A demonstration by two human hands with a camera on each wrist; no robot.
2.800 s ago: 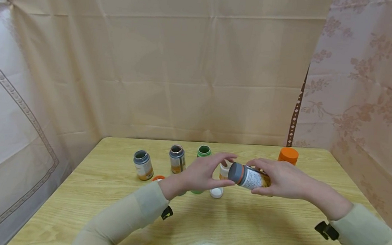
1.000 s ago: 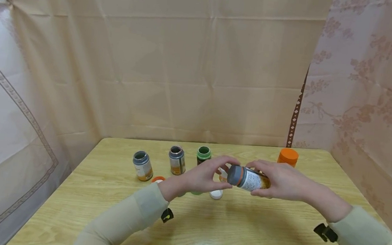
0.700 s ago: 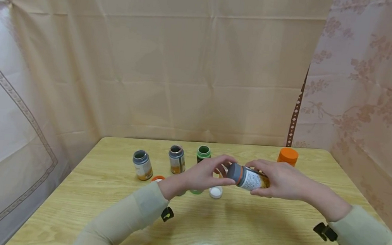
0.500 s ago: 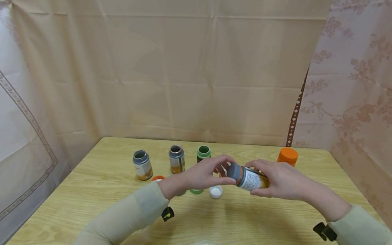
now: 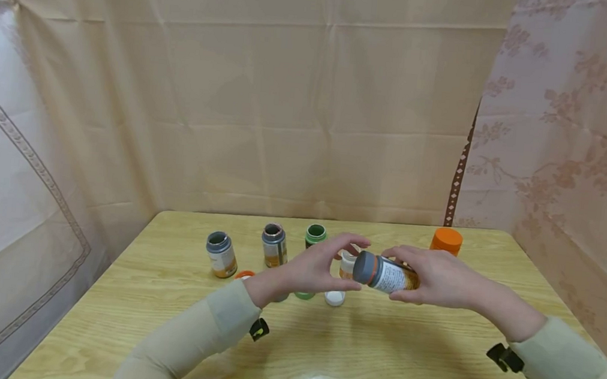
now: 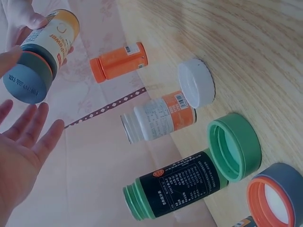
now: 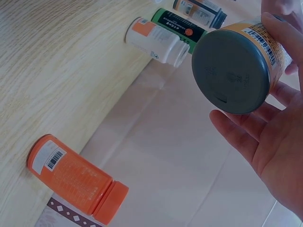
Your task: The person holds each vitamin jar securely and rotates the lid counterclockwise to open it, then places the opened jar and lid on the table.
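Observation:
My right hand (image 5: 444, 279) grips a supplement bottle (image 5: 396, 277) by its lower body and holds it above the table, tilted so its grey-blue cap (image 5: 366, 268) points left. The label is white and orange, with an orange ring just under the cap. Around the cap, my left hand (image 5: 318, 266) stands with thumb and fingers spread; the left wrist view shows gaps between the fingertips (image 6: 52, 130) and the cap. From the right wrist, the bottle's dark round base (image 7: 231, 71) faces the camera.
Uncapped bottles stand behind: a grey-necked one (image 5: 221, 257), a similar one (image 5: 275, 247), a green one (image 5: 316, 234) and a white one (image 5: 346, 268). Loose caps lie before them: white (image 5: 334, 298), green (image 6: 235, 146), grey with orange inside (image 6: 277, 198). A capped orange bottle (image 5: 446, 241) stands right.
About a second to half a second ago, my left fingers were at the cap, shifting round it. Now they have spread off it. My right hand and the bottle have barely moved.

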